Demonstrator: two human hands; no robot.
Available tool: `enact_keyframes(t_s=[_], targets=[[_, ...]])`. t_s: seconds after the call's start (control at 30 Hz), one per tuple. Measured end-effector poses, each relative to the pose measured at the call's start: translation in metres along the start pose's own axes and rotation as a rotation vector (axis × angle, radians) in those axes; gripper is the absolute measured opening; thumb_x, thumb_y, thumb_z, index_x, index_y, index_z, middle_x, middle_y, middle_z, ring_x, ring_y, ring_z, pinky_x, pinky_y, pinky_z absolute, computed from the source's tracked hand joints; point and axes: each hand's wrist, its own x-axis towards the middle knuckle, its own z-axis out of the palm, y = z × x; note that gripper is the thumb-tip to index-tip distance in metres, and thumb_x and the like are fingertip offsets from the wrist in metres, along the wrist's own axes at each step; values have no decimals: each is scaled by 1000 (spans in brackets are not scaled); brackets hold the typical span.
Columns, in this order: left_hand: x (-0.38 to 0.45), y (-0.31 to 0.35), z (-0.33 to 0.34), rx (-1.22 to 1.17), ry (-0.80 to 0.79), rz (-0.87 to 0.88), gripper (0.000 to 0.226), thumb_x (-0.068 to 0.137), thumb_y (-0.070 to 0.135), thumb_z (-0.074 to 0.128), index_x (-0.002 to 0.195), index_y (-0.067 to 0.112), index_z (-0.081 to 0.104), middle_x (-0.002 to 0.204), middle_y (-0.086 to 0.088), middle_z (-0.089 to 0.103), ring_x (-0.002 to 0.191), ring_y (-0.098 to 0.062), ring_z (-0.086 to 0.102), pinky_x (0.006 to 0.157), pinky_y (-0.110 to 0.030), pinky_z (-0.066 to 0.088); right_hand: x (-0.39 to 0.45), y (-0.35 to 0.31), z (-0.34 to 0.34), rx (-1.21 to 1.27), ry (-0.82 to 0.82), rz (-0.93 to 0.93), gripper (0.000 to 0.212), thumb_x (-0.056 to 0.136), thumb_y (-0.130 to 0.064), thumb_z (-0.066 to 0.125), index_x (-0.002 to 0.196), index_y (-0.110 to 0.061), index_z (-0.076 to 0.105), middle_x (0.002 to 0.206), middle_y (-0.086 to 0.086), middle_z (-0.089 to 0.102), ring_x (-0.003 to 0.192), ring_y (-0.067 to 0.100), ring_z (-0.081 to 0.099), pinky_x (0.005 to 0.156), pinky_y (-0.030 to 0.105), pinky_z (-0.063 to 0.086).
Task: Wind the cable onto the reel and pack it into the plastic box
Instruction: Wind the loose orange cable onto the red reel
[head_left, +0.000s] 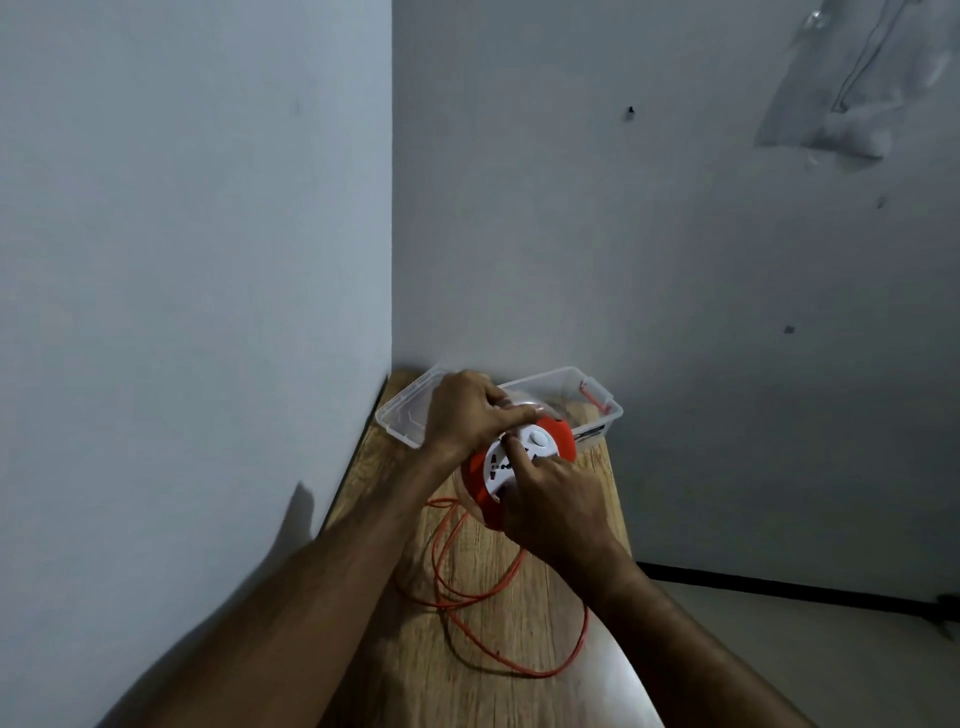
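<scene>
The left hand (470, 410) curled its fingers over the far rim of the orange reel (514, 462), whose white socket face tilted up toward the camera, near the desk's (467, 675) far end. The right hand (553, 506) gripped the near rim, forefinger on the face. Orange cable (519, 670) lay looped mid-desk, the clear plastic box (597, 415) lengthwise along the far edge.

table (483, 675): wood | on it: plastic box (402, 423), cable (519, 670) loops

Loose cable (498, 597) loops across the near tabletop (467, 691), walls hard behind and left of the plastic box (597, 410).
</scene>
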Motion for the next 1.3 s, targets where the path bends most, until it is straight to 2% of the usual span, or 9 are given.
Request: enact_keyframes(t_s=[0.2, 0.4, 0.6, 0.73, 0.83, 0.93, 1.07, 1.17, 1.3], targets=[[-2, -5, -1, 6, 16, 5, 79, 59, 89, 59, 81, 17, 83, 73, 5, 75, 65, -7, 68, 62, -37, 62, 11, 3, 1, 230, 5, 86, 60, 75, -41, 75, 126, -11, 63, 101, 8, 76, 74, 20, 73, 67, 25, 58], [-2, -9, 2, -19, 80, -10, 72, 67, 85, 63, 80, 17, 83, 72, 5, 76, 61, -8, 70, 56, -40, 60, 17, -18, 4, 645, 212, 704, 53, 70, -41, 89, 113, -20, 66, 99, -11, 65, 84, 4, 63, 63, 3, 47], [-11, -2, 9, 117, 141, 84, 70, 72, 81, 59, 86, 17, 83, 77, 4, 75, 68, -9, 67, 63, -36, 59, 36, -38, 3, 1328, 174, 1679, 50, 71, -40, 89, 98, -11, 58, 98, 6, 66, 89, 23, 67, 76, 43, 61], [-13, -4, 10, 124, 116, 115, 71, 72, 82, 57, 79, 16, 82, 70, 4, 72, 63, -10, 64, 60, -37, 57, 48, -42, -1, 1795, 273, 1904, 74, 81, -34, 83, 138, -7, 44, 122, 13, 59, 107, 32, 61, 72, 41, 53], [-11, -8, 10, 88, 111, 108, 70, 71, 82, 59, 76, 16, 81, 68, 5, 72, 61, -8, 64, 59, -36, 57, 47, -37, -9, 1836, 172, 1858, 64, 83, -31, 82, 131, -7, 46, 108, 16, 61, 82, 30, 63, 52, 37, 53], [-10, -10, 10, 27, 118, 79, 65, 71, 78, 63, 65, 15, 76, 61, 4, 69, 55, -10, 63, 55, -38, 55, 34, -33, -14, 1604, 108, 1724, 44, 82, -26, 83, 109, -8, 53, 98, 13, 66, 79, 31, 68, 59, 41, 58], [-8, -14, 7, -15, 90, 49, 65, 71, 79, 66, 62, 15, 74, 59, 3, 68, 54, -12, 63, 53, -41, 55, 5, -26, -7, 774, 295, 752, 18, 82, -21, 80, 91, -20, 64, 84, -2, 71, 71, 11, 70, 64, 30, 59], [-5, -16, 1, -30, 34, 18, 66, 70, 79, 66, 71, 14, 78, 68, 1, 75, 57, -12, 67, 57, -44, 60, -7, -6, -5, 233, 103, -7, 22, 90, -28, 60, 106, -14, 68, 103, 8, 75, 108, 24, 68, 80, 40, 60], [2, -13, -6, -29, -66, 18, 78, 59, 87, 63, 85, 16, 84, 80, 1, 79, 64, -10, 73, 62, -41, 63, -8, 13, -8, -4, -201, -206, 48, 84, -25, 72, 130, -20, 57, 128, 17, 67, 139, 38, 45, 104, 58, 47]])
